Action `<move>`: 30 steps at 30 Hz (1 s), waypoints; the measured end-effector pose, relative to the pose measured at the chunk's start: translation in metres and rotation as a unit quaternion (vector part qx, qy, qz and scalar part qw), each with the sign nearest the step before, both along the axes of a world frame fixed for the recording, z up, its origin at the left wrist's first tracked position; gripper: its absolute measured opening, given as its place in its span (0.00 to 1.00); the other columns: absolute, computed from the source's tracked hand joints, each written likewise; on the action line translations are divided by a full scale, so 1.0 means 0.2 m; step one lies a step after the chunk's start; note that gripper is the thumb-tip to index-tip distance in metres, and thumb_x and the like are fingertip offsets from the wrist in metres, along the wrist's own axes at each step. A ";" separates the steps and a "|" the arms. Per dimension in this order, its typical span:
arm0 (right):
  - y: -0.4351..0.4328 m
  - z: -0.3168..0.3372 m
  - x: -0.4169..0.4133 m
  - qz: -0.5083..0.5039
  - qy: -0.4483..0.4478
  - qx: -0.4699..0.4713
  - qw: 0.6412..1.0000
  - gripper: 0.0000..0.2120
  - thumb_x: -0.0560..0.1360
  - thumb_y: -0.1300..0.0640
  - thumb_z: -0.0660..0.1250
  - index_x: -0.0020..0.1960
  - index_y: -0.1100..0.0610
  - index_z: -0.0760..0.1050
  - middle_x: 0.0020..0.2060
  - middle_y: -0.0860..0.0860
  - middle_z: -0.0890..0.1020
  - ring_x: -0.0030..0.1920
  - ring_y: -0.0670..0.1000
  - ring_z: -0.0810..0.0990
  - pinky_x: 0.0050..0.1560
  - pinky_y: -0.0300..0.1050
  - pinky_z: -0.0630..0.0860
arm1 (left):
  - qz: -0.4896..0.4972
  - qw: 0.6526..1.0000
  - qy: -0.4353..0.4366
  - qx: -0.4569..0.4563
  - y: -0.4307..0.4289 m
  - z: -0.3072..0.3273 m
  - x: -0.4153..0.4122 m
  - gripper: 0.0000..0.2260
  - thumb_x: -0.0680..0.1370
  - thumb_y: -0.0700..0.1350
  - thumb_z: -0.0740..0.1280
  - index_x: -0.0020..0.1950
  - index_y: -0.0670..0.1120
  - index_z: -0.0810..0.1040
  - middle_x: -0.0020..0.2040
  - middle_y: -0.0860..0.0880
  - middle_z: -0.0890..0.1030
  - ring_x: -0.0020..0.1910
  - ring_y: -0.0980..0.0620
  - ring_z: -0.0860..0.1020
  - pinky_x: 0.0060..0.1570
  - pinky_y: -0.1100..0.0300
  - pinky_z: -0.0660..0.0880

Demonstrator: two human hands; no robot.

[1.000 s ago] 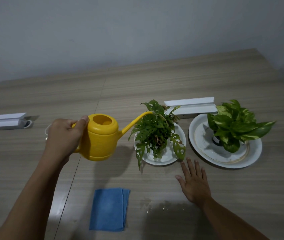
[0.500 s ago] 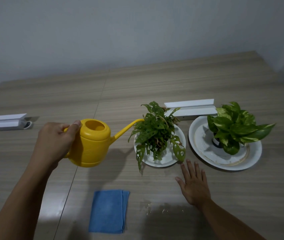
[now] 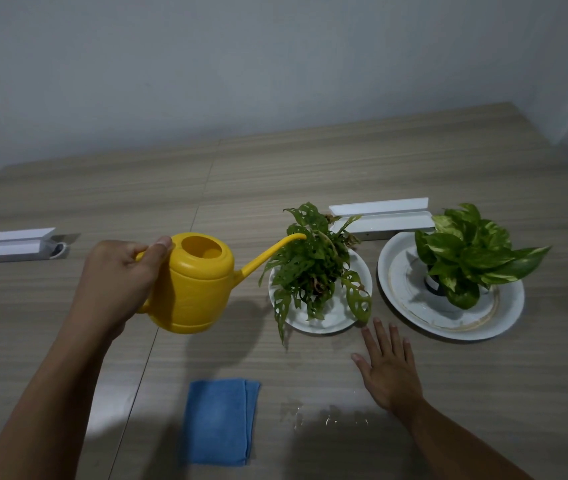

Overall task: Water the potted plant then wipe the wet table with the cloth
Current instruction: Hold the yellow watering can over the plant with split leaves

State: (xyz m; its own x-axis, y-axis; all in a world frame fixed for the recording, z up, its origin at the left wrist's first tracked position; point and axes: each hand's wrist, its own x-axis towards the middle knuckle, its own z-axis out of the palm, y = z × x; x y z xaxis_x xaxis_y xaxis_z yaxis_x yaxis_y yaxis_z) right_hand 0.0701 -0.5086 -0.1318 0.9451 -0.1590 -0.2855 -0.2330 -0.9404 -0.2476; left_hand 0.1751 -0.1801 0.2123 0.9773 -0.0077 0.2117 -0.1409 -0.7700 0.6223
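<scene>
my left hand [image 3: 116, 282] hid the handle of the watering can [image 3: 192, 285], fingers curled round it. the pot of the holed plant [image 3: 313, 268] was lost under its leaves, and only a dark bit of pot showed beneath the second plant [image 3: 466, 251]. i could not tell whether water ran from the spout.

the can hung above the bench [image 3: 310, 174], left of the holed plant, spout running up and to the right, its tip among the top leaves. the cloth [image 3: 220, 420] lay folded near me, long side running away from me, drops [image 3: 327, 419] just right of it. my right hand [image 3: 389, 368] lay flat on the bench, fingers straight, just before the small plate [image 3: 324, 323].

one can, one cloth, two plants, a small plate and a big plate [image 3: 388, 271], and two boxes: a white box [image 3: 379, 220] behind the plants, the other box [image 3: 16, 244] far left.
</scene>
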 end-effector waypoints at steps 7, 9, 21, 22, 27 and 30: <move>0.00 0.00 0.00 0.000 -0.003 0.004 1.000 0.36 0.73 0.30 0.31 0.78 0.44 0.34 0.77 0.47 0.33 0.75 0.51 0.28 0.75 0.54 0.32 | 0.002 1.000 -0.007 -0.008 -0.03 0.02 0.03 0.37 0.70 0.67 0.60 0.38 0.28 0.76 0.32 0.29 0.76 0.34 0.29 0.76 0.36 0.37 0.76; 0.00 0.00 0.00 -0.003 -0.007 0.007 1.000 0.36 0.74 0.30 0.32 0.78 0.44 0.34 0.77 0.47 0.34 0.76 0.52 0.29 0.75 0.54 0.33 | 0.004 1.000 -0.010 -0.013 -0.04 0.04 0.04 0.33 0.72 0.63 0.62 0.35 0.29 0.75 0.30 0.30 0.75 0.32 0.29 0.75 0.35 0.37 0.76; 0.00 -0.01 0.00 0.000 -0.011 -0.007 1.000 0.35 0.73 0.30 0.29 0.76 0.43 0.32 0.77 0.48 0.34 0.76 0.53 0.30 0.76 0.55 0.34 | 0.011 1.000 0.004 -0.024 -0.05 0.10 0.05 0.21 0.80 0.50 0.66 0.30 0.38 0.76 0.26 0.42 0.71 0.28 0.43 0.70 0.35 0.46 0.71; 0.00 -0.01 0.00 0.000 -0.011 -0.007 1.000 0.35 0.72 0.30 0.28 0.76 0.43 0.31 0.77 0.48 0.34 0.76 0.53 0.30 0.75 0.55 0.34 | 0.011 1.000 0.006 -0.024 -0.05 0.11 0.05 0.21 0.80 0.49 0.66 0.31 0.39 0.77 0.26 0.42 0.71 0.29 0.43 0.70 0.36 0.48 0.70; 0.00 -0.02 0.00 -0.003 -0.009 -0.003 1.000 0.35 0.73 0.31 0.30 0.76 0.43 0.33 0.78 0.47 0.34 0.76 0.52 0.29 0.76 0.55 0.34 | 0.022 0.999 0.016 -0.027 -0.03 0.13 0.05 0.21 0.80 0.50 0.66 0.30 0.40 0.76 0.25 0.43 0.69 0.28 0.43 0.69 0.36 0.47 0.70; 0.00 -0.03 0.00 -0.003 -0.013 0.001 1.000 0.37 0.72 0.29 0.27 0.76 0.43 0.34 0.78 0.47 0.35 0.76 0.52 0.29 0.75 0.54 0.33 | 0.027 0.999 0.023 -0.010 -0.03 0.14 0.06 0.22 0.80 0.51 0.65 0.34 0.36 0.78 0.27 0.40 0.72 0.30 0.42 0.71 0.39 0.40 0.75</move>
State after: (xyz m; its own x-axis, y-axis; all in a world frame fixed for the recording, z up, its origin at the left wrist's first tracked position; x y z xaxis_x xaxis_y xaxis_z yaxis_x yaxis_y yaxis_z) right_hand 0.0704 -0.5088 -0.1372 0.9511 -0.1645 -0.2615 -0.2327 -0.9383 -0.2557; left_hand 0.1866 -0.1864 0.2401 0.9847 0.0499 0.1668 -0.0702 -0.7626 0.6430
